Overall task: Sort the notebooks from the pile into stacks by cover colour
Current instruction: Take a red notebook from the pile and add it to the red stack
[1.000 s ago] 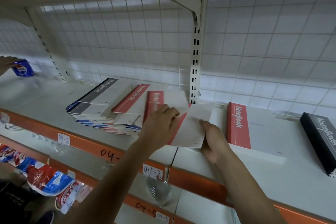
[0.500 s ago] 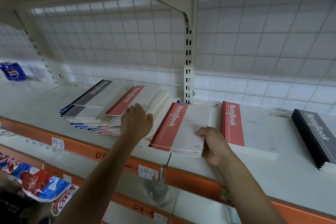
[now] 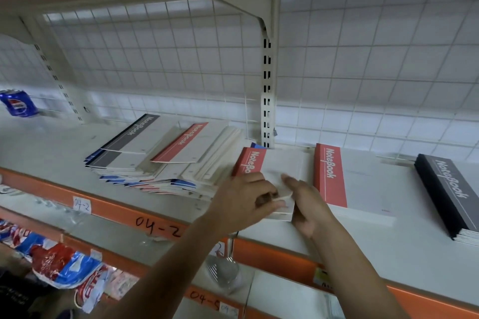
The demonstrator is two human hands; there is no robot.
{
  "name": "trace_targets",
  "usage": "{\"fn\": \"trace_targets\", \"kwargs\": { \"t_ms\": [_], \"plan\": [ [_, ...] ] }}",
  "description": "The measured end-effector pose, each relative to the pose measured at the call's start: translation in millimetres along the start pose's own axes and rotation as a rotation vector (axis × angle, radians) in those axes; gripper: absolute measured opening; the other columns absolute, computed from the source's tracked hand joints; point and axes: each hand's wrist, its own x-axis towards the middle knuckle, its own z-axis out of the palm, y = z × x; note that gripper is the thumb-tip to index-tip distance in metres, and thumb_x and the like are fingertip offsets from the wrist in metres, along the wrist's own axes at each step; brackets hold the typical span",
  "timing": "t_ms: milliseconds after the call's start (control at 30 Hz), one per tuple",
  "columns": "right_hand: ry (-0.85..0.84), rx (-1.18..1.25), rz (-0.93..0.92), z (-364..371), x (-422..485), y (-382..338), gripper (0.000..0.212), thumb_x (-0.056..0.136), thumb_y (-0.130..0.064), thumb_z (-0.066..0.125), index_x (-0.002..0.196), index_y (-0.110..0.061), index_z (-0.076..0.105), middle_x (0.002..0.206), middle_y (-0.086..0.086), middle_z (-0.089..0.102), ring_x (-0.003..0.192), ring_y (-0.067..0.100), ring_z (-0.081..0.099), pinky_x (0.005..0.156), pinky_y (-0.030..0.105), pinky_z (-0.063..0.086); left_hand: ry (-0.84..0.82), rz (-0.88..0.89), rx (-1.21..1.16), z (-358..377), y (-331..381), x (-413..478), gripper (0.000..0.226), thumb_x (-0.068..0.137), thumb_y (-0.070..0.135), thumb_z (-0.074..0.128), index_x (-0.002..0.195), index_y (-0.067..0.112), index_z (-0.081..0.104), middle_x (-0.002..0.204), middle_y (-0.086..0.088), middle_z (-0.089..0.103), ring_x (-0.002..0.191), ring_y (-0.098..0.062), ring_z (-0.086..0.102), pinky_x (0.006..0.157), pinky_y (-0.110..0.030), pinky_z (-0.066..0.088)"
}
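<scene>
My left hand (image 3: pixel 243 199) is curling over the near edge of a red notebook (image 3: pixel 278 163), its fingertips pinching what looks like the cover's front edge. My right hand (image 3: pixel 308 204) is lying against the near right corner with its fingers (image 3: pixel 287 179) stretching fairly straight across the cover. They are blurred and the thumb is hidden, so I cannot tell whether that hand is gripping or only pressing.

The notebook is lying flat on the shelf (image 3: pixel 388 246), between the unsorted pile (image 3: pixel 160 158) to its left and the red stack (image 3: pixel 344 181) just beside it to the right. A blue corner (image 3: pixel 256 146) is peeking out from under its far end.

My worry is the pinch. If only the cover is being lifted, it may be bending or creasing while the pages are dragging behind. The pile is leaning and fanning out close to my left wrist, so a careless sweep could be sending notebooks sliding towards the shelf's front lip. Moving right, the notebook could be catching the red stack's edge and skewing it. It could also be pulling that blue one along into the wrong colour. The black stack (image 3: pixel 445 194) is sitting well apart and looks safe.
</scene>
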Motion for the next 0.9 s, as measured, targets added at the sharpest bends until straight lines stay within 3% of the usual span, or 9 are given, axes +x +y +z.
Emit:
{"fn": "trace_targets", "kwargs": {
  "t_ms": [100, 200, 300, 400, 500, 700, 900],
  "plan": [
    [-0.002, -0.099, -0.078, -12, -7, -2, 0.023, 0.093, 0.002, 0.046, 0.107, 0.000, 0.064, 0.093, 0.016, 0.073, 0.083, 0.029, 0.071, 0.071, 0.038, 0.058, 0.056, -0.029, -0.143, 0, 2, 0, 0.046, 0.081, 0.060, 0.051, 0.089, 0.020, 0.073, 0.089, 0.011, 0.066, 0.082, 0.007, 0.046, 0.077, -0.014, 0.040],
    [-0.032, -0.086, -0.154, -24, -16, -10, 0.029, 0.092, 0.004, 0.047, 0.115, -0.006, 0.061, 0.106, 0.009, 0.072, 0.096, 0.025, 0.069, 0.077, 0.035, 0.058, 0.213, -0.281, -0.099, 8, -2, 6, 0.048, 0.089, 0.051, 0.043, 0.114, 0.014, 0.061, 0.114, 0.000, 0.058, 0.105, -0.004, 0.047, 0.086, -0.015, 0.039],
    [-0.068, -0.114, -0.271, -40, -27, -20, 0.035, 0.093, 0.004, 0.044, 0.121, -0.011, 0.059, 0.113, 0.005, 0.070, 0.103, 0.023, 0.067, 0.077, 0.030, 0.057, 0.199, -0.509, -0.283, 9, 0, 17, 0.047, 0.094, 0.048, 0.041, 0.127, 0.016, 0.044, 0.113, 0.002, 0.058, 0.098, -0.007, 0.060, 0.074, -0.016, 0.050],
    [-0.008, -0.278, -0.422, -54, -40, -30, 0.035, 0.094, 0.002, 0.045, 0.120, -0.015, 0.060, 0.114, 0.000, 0.070, 0.105, 0.019, 0.066, 0.085, 0.032, 0.054, 0.099, -0.518, -0.715, 7, 19, 27, 0.030, 0.099, 0.027, 0.044, 0.128, 0.019, 0.047, 0.110, 0.010, 0.064, 0.093, -0.002, 0.065, 0.077, -0.019, 0.054],
    [0.137, -0.452, -0.565, -70, -53, -37, 0.036, 0.093, 0.001, 0.050, 0.120, -0.019, 0.060, 0.113, -0.008, 0.069, 0.104, 0.011, 0.065, 0.086, 0.027, 0.054, 0.106, -0.513, -0.904, 16, 42, 34, 0.021, 0.099, 0.018, 0.044, 0.115, 0.030, 0.050, 0.112, 0.006, 0.065, 0.098, -0.005, 0.064, 0.083, -0.023, 0.053],
    [0.314, -0.539, -0.615, -109, -69, -36, 0.038, 0.091, 0.002, 0.051, 0.111, -0.029, 0.058, 0.112, -0.008, 0.068, 0.106, 0.016, 0.062, 0.093, 0.044, 0.050, 0.081, -0.438, -0.908, 43, 74, 40, 0.018, 0.099, 0.019, 0.045, 0.107, 0.036, 0.045, 0.108, 0.008, 0.063, 0.097, -0.010, 0.064, 0.084, -0.036, 0.056],
    [0.370, -0.494, -0.611, -129, -87, -25, 0.046, 0.088, 0.009, 0.051, 0.105, -0.033, 0.060, 0.106, -0.018, 0.069, 0.104, 0.005, 0.062, 0.084, 0.025, 0.048, 0.047, -0.381, -0.908, 65, 90, 34, 0.016, 0.093, 0.028, 0.046, 0.107, 0.036, 0.047, 0.104, 0.015, 0.065, 0.093, -0.011, 0.065, 0.078, -0.040, 0.057]
  ]
}}
